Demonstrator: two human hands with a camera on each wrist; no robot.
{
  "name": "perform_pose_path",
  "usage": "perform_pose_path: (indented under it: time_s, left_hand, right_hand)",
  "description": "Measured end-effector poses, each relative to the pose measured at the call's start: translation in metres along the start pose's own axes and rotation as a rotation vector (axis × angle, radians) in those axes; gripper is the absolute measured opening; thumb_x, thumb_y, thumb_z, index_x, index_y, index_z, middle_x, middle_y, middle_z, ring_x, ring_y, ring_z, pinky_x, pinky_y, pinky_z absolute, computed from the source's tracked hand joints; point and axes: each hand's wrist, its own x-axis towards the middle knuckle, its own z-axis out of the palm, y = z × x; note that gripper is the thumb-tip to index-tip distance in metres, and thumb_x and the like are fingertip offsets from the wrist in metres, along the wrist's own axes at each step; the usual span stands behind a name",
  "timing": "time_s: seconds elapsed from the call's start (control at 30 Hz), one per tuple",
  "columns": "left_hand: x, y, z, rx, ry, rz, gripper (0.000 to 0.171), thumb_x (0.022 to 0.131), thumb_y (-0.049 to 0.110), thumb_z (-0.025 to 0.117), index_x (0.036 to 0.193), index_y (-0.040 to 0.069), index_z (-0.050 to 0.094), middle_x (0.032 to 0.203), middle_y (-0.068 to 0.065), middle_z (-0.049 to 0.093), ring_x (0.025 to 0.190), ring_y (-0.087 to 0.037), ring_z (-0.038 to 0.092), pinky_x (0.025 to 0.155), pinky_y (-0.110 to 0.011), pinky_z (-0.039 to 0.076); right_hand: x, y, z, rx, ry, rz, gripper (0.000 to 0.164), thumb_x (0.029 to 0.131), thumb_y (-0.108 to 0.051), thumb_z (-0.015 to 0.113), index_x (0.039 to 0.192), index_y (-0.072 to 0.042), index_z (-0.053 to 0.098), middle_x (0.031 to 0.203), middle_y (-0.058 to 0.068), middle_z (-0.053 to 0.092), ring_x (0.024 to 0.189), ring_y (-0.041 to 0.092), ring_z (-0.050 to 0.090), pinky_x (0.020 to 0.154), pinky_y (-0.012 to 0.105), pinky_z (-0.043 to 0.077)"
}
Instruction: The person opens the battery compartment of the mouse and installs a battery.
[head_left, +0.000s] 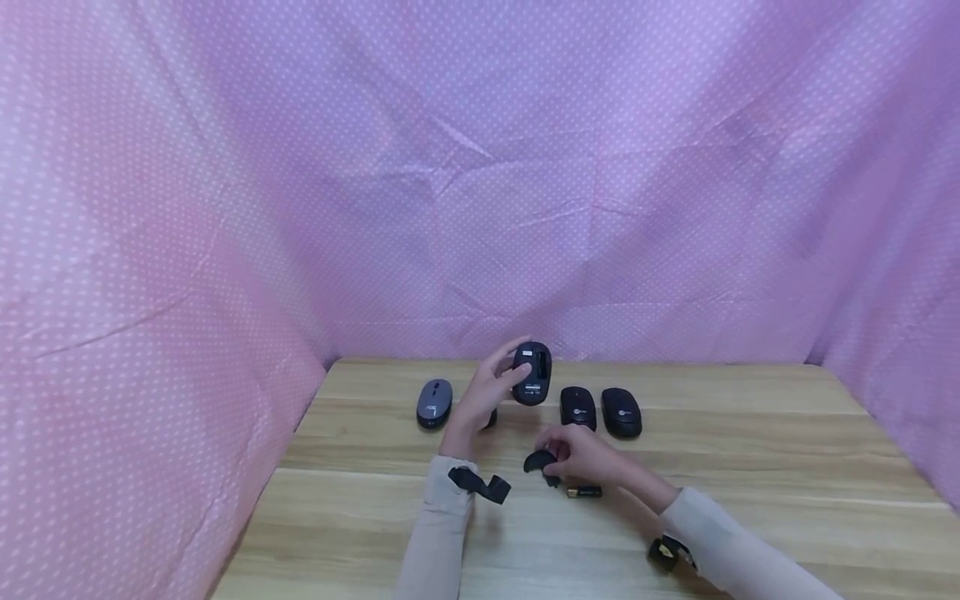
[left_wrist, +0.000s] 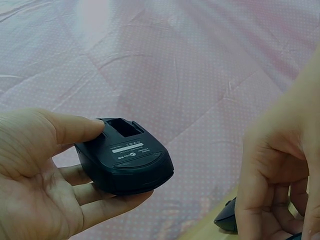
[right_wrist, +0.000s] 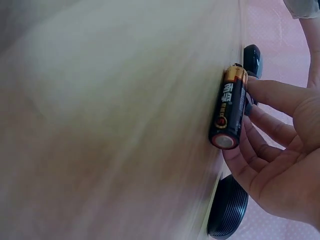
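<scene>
My left hand (head_left: pixel 483 400) holds a black computer mouse (head_left: pixel 532 375) above the table, its underside turned toward me. In the left wrist view the thumb lies on the mouse's (left_wrist: pixel 127 155) underside beside an uncovered battery slot (left_wrist: pixel 125 127), with fingers beneath. Low over the table, my right hand (head_left: pixel 581 456) pinches a black curved cover (head_left: pixel 538 460), partly hidden by the fingers. A black and gold battery (head_left: pixel 584 492) lies on the table just in front of that hand; the right wrist view shows the battery (right_wrist: pixel 229 107) close before the fingertips.
A grey mouse (head_left: pixel 434 404) sits at the left on the wooden table (head_left: pixel 360 517). Two black mice (head_left: pixel 577 407) (head_left: pixel 622 412) stand behind the right hand. Another dark object (head_left: pixel 492 418) is mostly hidden behind the left wrist. Pink dotted cloth (head_left: pixel 525 208) surrounds the table.
</scene>
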Motion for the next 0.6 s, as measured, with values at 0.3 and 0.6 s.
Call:
perform_pose_path:
  time_s: [0.3,0.6]
  left_hand:
    - [-0.0007,0.0012,-0.0006,0.007,0.0,-0.021,0.05,0.102,0.024,0.064,0.15,0.031,0.051,0.152,-0.012,0.052,0.129,-0.03,0.059,0.089,-0.037,0.06]
    - [0.0008,0.0044,-0.0047,0.004,0.005,-0.04,0.052,0.102,0.022,0.064,0.151,0.028,0.05,0.151,-0.012,0.053,0.129,-0.031,0.059,0.092,-0.04,0.059]
  right_hand:
    - [-0.0016,-0.0037,0.0017,-0.035,0.002,0.024,0.026,0.086,-0.008,0.08,0.11,-0.004,0.072,0.086,0.002,0.065,0.072,0.007,0.055,0.063,0.02,0.049]
    - [0.0015,-0.0034,0.0011,-0.032,-0.005,0.043,0.025,0.087,-0.008,0.079,0.11,-0.004,0.072,0.087,0.003,0.066,0.072,0.009,0.055,0.063,0.021,0.049]
